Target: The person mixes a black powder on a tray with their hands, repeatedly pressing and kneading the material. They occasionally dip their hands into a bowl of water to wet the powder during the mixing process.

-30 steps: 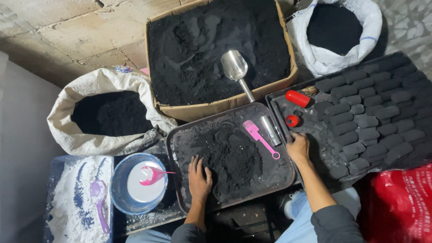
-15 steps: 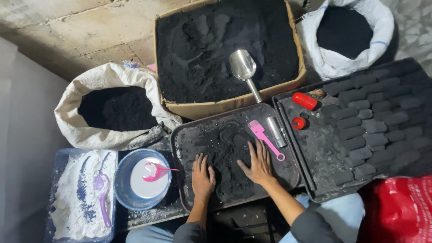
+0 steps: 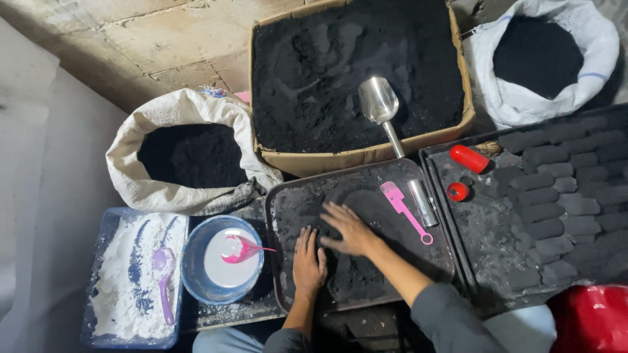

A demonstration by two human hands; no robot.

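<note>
My left hand point(image 3: 309, 261) lies flat, fingers spread, on a heap of black powder point(image 3: 356, 268) in a dark metal tray point(image 3: 278, 209). My right hand point(image 3: 350, 229) rests palm down on the same powder, just above and right of the left hand, its fingers pointing left. Neither hand holds anything. A pink scoop point(image 3: 404, 209) and a small metal tube point(image 3: 422, 202) lie on the tray's right part.
A cardboard box of black powder point(image 3: 314, 78) holds a metal scoop point(image 3: 381, 108). Two white sacks point(image 3: 176, 153) point(image 3: 543, 59) hold black powder. A black tray point(image 3: 484, 229) carries pressed black blocks point(image 3: 562, 176) and red cylinders point(image 3: 468, 159). A blue bowl point(image 3: 196, 274) and white powder tray point(image 3: 131, 281) stand left.
My right hand moved left from the tray's right edge across the powder to a spot just above my left hand. The left hand stayed on the powder.
</note>
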